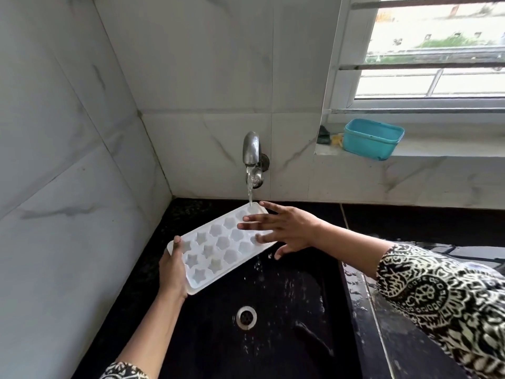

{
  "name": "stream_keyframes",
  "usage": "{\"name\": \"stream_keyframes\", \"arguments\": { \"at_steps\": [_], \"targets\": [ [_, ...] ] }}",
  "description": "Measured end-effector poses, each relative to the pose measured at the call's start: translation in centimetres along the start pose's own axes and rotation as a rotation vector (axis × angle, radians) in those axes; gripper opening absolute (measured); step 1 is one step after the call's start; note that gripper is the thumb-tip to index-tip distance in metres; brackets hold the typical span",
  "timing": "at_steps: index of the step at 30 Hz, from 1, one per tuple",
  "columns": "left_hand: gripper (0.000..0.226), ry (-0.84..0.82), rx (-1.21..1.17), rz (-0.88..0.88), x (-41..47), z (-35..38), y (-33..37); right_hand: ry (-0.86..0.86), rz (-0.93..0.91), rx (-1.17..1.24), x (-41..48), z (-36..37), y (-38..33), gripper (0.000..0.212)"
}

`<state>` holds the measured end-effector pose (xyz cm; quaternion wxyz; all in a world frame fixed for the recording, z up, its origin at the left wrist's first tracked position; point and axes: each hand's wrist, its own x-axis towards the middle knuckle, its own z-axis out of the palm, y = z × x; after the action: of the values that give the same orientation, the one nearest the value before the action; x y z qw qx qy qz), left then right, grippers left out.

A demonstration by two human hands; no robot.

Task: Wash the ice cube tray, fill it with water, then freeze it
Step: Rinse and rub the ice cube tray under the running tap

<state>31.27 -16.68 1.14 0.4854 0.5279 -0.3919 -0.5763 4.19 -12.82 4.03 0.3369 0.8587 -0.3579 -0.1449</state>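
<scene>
A white ice cube tray (216,248) with star-shaped cups is held tilted over the black sink (295,310). My left hand (173,269) grips its near short end, thumb on the rim. Over the tray's far end my right hand (284,231) lies with fingers spread, the fingertips on or just above the cups. Water runs from the metal tap (251,149) on the wall onto the tray's far corner. Drops spill off the tray's right edge into the basin.
The round metal drain (246,317) lies below the tray. A wet black counter (382,310) borders the sink on the right. On the window ledge stands a teal plastic tub (373,139) beside a dark scrubber (323,135). Marble-look tiled walls close the left and back.
</scene>
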Motion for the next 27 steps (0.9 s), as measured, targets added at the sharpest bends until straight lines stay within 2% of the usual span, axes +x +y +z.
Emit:
{"name": "stream_keyframes", "arguments": {
  "at_steps": [2, 5, 10, 14, 18, 20, 22, 24, 25, 27],
  "targets": [
    [0.032, -0.007, 0.002, -0.003, 0.0, 0.1, -0.1, 0.017, 0.043, 0.034, -0.3, 0.2, -0.2, 0.066],
    [0.032, 0.021, -0.009, 0.019, -0.5, 0.8, 0.6, 0.055, 0.226, 0.207, -0.2, 0.0, -1.0, 0.060],
    [0.028, 0.061, -0.034, 0.085, -1.1, 1.8, 1.0, -0.005, 0.664, 0.624, 0.5, -1.1, -4.2, 0.065],
    [0.028, 0.072, -0.022, 0.065, -1.8, 1.6, -0.5, -0.090, 0.972, 0.939, 1.4, -2.7, -7.7, 0.068],
    [0.035, 0.089, -0.005, 0.013, -3.4, 1.5, -2.8, -0.171, 1.242, 1.401, 2.4, -3.6, -8.4, 0.063],
    [0.044, 0.106, -0.026, -0.019, -3.3, 1.2, -3.6, -0.086, 1.361, 1.645, 2.5, -4.0, -8.3, 0.059],
    [0.045, 0.115, -0.025, -0.027, -3.1, 1.0, -3.7, 0.098, 1.468, 1.836, 2.3, -4.5, -8.3, 0.053],
    [0.042, 0.091, -0.014, -0.024, -3.1, 1.2, -3.5, 0.255, 1.497, 1.860, 2.2, -4.9, -8.3, 0.044],
    [0.039, 0.079, -0.012, -0.023, -3.1, 1.4, -3.5, 0.252, 1.456, 1.752, 2.3, -5.0, -8.3, 0.038],
    [0.031, 0.048, -0.023, -0.034, -3.3, 2.0, -3.4, 0.101, 1.270, 1.374, 2.5, -4.3, -8.5, 0.033]
  ]
}}
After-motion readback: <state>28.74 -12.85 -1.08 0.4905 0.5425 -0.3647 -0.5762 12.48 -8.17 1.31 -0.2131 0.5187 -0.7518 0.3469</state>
